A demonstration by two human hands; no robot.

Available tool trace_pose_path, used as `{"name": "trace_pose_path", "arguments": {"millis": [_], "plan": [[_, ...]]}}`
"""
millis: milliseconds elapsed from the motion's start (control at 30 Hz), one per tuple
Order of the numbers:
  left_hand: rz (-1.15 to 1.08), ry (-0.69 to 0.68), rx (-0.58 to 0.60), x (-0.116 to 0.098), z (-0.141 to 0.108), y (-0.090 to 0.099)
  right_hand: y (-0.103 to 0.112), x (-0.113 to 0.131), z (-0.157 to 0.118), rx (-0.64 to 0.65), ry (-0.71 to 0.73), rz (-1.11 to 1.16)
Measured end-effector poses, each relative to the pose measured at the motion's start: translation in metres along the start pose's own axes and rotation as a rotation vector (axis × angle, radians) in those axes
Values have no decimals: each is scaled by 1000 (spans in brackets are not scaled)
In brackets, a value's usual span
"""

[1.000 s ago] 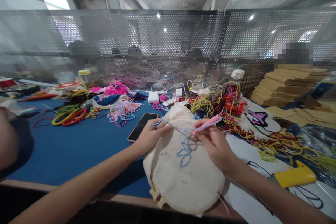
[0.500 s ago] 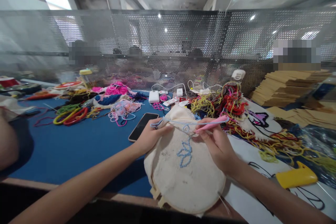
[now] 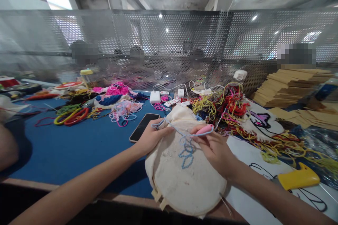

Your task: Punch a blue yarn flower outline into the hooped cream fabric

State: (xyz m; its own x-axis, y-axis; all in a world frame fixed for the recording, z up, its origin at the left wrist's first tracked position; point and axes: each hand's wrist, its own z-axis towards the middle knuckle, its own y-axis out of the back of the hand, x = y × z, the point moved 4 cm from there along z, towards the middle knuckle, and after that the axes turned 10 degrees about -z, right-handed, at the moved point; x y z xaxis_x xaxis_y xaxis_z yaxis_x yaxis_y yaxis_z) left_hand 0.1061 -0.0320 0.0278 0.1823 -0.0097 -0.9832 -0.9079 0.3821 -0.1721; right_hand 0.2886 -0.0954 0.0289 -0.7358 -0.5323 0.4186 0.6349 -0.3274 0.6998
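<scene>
A cream cloth stretched in a round embroidery hoop (image 3: 185, 193) leans at the table's edge, with a leaf outline in light blue yarn stitches (image 3: 187, 160) on it. My left hand (image 3: 153, 136) is closed on the hoop's upper left rim, thumb over the cloth. Light blue yarn (image 3: 173, 126) runs from by its fingers across to the pink punch needle (image 3: 204, 129). My right hand (image 3: 212, 147) pinches that tool low, close over the top of the stitches. Its tip is hidden by the fingers.
A phone (image 3: 142, 126) lies left of the hoop. Tangled yarn (image 3: 229, 103) heaps behind and right, near stacked brown envelopes (image 3: 287, 84). A yellow-handled tool (image 3: 298, 177) rests on white paper (image 3: 243, 190). Red-and-yellow-handled scissors (image 3: 76, 116) lie left. Another person's arm (image 3: 7, 147) is at far left.
My right hand has moved left and slightly down over the stitches, bringing the pink punch needle with it. The yarn now sags between the hands. My left hand stays on the hoop.
</scene>
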Motion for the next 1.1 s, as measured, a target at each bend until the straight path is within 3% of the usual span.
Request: {"name": "trace_pose_path", "arguments": {"millis": [267, 1100], "plan": [[50, 15, -32, -1, 0, -1, -1, -11, -3, -54, -170, 254], [36, 42, -20, -2, -1, -2, 3, -9, -5, -145, -179, 412]]}}
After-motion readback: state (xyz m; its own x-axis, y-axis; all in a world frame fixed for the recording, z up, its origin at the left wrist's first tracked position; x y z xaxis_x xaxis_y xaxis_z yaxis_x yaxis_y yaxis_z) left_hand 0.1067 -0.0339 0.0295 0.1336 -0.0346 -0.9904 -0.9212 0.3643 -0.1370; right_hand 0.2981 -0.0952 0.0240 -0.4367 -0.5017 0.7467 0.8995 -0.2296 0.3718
